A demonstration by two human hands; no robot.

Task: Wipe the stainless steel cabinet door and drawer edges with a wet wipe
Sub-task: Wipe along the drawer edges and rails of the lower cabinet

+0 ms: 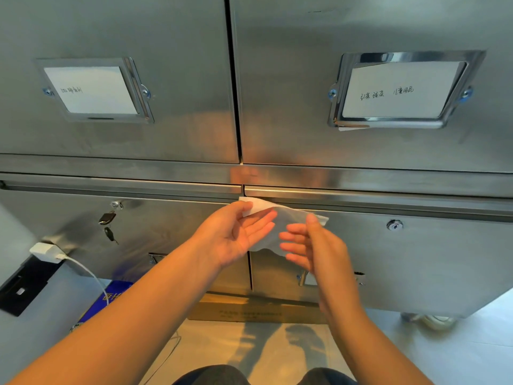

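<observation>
Fingers of the left hand (236, 234) lie nearly straight, its thumb pinching the top corner of a thin white wet wipe (288, 220) — the right hand (316, 245) pinches the opposite edge under its thumb, fingers loosely spread. The wipe hangs stretched between them, in front of the brushed stainless steel cabinet (416, 259), just below the long horizontal drawer edge (361, 193).

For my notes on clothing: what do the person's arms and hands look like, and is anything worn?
The left hand and right hand show no gloves or rings. Further up, no watch, bracelet or sleeve is in view.
</observation>
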